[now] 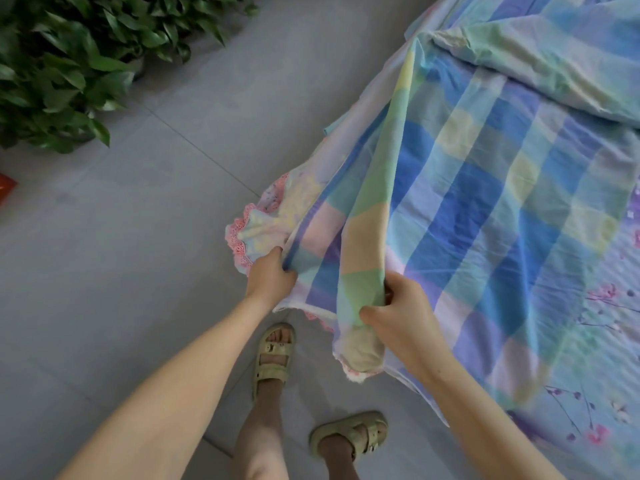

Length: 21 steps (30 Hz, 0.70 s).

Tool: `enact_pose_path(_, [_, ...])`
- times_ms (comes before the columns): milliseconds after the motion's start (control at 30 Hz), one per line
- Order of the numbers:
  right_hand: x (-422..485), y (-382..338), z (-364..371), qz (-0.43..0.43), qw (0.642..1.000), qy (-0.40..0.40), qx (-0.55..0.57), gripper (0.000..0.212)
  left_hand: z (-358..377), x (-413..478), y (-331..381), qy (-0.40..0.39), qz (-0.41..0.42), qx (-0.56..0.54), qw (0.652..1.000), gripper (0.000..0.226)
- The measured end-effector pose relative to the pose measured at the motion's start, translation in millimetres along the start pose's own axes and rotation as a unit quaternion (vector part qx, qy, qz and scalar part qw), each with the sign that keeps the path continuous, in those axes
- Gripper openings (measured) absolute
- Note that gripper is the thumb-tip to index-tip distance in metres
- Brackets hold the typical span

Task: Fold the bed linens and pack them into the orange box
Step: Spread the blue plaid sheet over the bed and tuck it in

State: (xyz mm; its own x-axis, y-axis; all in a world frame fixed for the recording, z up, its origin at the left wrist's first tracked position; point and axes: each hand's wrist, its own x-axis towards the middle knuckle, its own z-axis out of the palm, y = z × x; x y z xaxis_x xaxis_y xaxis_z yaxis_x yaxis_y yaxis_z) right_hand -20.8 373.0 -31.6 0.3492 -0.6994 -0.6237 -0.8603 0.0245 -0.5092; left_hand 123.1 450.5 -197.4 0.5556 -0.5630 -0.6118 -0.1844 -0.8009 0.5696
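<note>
Checked sheet (467, 188) lies spread over the bed (609, 403), its near end drawn off the bed's left edge above the grey floor (138, 237). I see my left hand (270, 275) pinching its hem, thumb and fingers closed on the cloth just beside the pink lace trim (239, 237). My right hand (401, 313) grips a bunched fold, fingers curled tight round it.

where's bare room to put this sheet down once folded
Bare floor between the plants and the checked sheet, left of the left hand. Crowded on the right: the right hand also grips the sheet, over floral bedding.
</note>
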Motion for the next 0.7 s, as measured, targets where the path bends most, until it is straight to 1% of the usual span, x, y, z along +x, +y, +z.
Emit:
enact_pose_path(33, [-5,-4,5,-0.013,1.0,0.021,-0.001,0.013,-1,-5,1,-0.003,0.003,-0.011,1.0,0.016])
enact_pose_path(100, [-10,-11,19,-0.047,0.997,0.054,-0.011,0.012,-5,-17,1,-0.03,-0.017,-0.071,0.997,0.026])
enact_pose_path(133, [-12,-14,26,-0.059,0.996,0.066,-0.023,0.014,-9,-26,2,-0.052,-0.023,-0.113,0.992,0.025])
enact_pose_path(200, [-14,-27,38,-0.072,0.994,0.075,-0.024,0.027,-26,-55,15,-0.099,-0.008,-0.179,0.979,0.016])
enact_pose_path(267, [-14,-45,47,-0.075,0.995,0.063,-0.007,0.035,-45,-80,35,-0.144,-0.007,-0.262,0.954,0.018])
enact_pose_path(333, [-16,-61,46,-0.076,0.996,0.046,0.007,0.03,-62,-94,56,-0.181,-0.051,-0.365,0.912,0.029])
enact_pose_path(367, [-17,-68,41,-0.075,0.996,0.04,0.01,0.024,-71,-97,66,-0.187,-0.079,-0.393,0.897,0.032])
enact_pose_path(433, [-24,-78,23,-0.077,0.996,0.032,0.014,0.016,-85,-99,85,-0.173,-0.127,-0.397,0.892,0.035])
enact_pose_path(500, [-38,-85,-4,-0.084,0.995,0.047,0.005,0.02,-98,-106,106,-0.148,-0.14,-0.384,0.901,0.045])
enact_pose_path(567, [-54,-94,-37,-0.094,0.992,0.085,-0.025,0.029,-108,-115,130,-0.142,-0.101,-0.352,0.92,0.038])
enact_pose_path(600, [-62,-99,-52,-0.097,0.989,0.102,-0.042,0.032,-111,-121,143,-0.152,-0.074,-0.328,0.929,0.033])
enact_pose_path(667, [-75,-110,-76,-0.092,0.987,0.112,-0.069,0.033,-117,-132,165,-0.17,-0.026,-0.295,0.94,0.03])
enact_pose_path(700, [-79,-115,-84,-0.092,0.987,0.108,-0.075,0.029,-119,-137,176,-0.181,-0.008,-0.28,0.943,0.032])
